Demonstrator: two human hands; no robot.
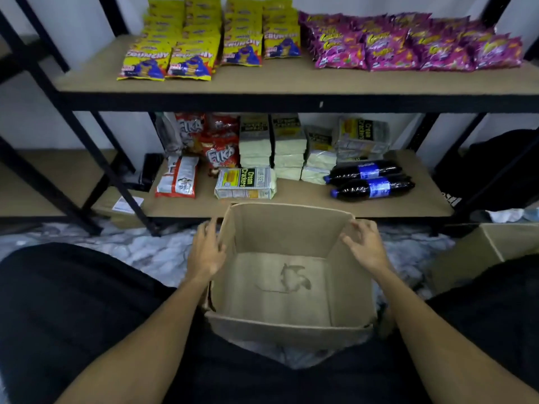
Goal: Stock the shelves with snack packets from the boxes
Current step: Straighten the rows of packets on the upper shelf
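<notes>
Box on floor, nothing inside. Left hand flat on box's left wall, fingers straight. Right hand at box's right rim, fingers spread, loosely bent. Beyond box, low shelf: crackers, bottles. Above box: yellow packets, purple packets. Second box right of box.

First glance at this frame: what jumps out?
An empty brown cardboard box fills the centre foreground, the left hand and right hand at its side walls. Above, yellow Crunchy snack packets and purple snack packets line the top wooden shelf.
</notes>
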